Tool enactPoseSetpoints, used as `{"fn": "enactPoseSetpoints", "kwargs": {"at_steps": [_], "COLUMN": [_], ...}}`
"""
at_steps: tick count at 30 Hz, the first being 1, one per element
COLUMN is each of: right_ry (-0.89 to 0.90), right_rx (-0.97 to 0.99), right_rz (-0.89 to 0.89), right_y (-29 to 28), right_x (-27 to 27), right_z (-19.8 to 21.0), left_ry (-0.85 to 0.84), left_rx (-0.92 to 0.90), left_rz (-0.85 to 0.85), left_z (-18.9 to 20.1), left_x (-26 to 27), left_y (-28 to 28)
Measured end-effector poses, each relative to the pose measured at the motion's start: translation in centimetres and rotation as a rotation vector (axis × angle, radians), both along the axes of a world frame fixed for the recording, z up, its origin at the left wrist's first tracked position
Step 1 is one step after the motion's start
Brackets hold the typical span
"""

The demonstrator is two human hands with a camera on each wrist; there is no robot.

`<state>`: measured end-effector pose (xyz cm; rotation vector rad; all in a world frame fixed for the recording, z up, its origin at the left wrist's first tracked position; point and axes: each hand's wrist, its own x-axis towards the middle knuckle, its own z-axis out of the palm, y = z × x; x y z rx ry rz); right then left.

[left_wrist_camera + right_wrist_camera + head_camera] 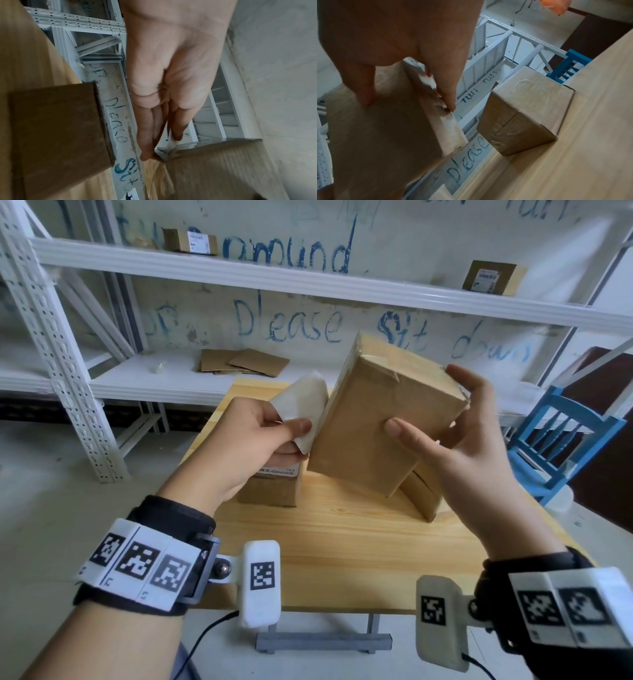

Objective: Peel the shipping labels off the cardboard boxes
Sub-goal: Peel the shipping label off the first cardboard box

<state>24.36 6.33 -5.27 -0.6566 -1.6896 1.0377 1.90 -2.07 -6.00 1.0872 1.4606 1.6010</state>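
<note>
Label half off, box in the air
Head cam: your left hand (239,436) pinches the white label (305,402) at the box (387,419) edge; right hand (455,446) grips box above table (342,542). L wrist: fingers (154,128) closed on label. R wrist: thumb + fingers (447,92) clamp box.

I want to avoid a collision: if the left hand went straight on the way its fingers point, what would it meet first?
Probably the held cardboard box: the left hand, pinching the peeled label, points at its side face. Depth is unclear.
</note>
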Motion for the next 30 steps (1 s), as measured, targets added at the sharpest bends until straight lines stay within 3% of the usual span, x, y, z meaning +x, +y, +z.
{"fn": "enactPoseSetpoints", "kwargs": {"at_steps": [8,12,19,22,30], "right_ry": [-0.028,-0.095,-0.115,-0.087,-0.115], "right_rx": [-0.055,0.018,0.215,0.3,0.237], "right_rz": [-0.079,-0.086,-0.363,-0.454,-0.386], "right_y": [0.6,-0.2,-0.3,-0.8,-0.4], "right_x": [-2.0,-2.3,-3.3,-3.1,-2.2], "right_z": [-1.9,-2.0,-2.7,-2.4,-1.8], "left_ry": [0.157,0.215,0.358,0.342,0.341], "left_rx": [-0.07,-0.071,-0.069,-0.046,-0.019], "left_rz": [0.077,0.041,0.01,-0.004,-0.091], "left_z": [-0.8,-0.7,-0.8,-0.7,-0.4], "left_x": [0.7,1.5,2.9,3.1,3.0], "left_y": [0.8,1.0,1.2,1.1,0.5]}}
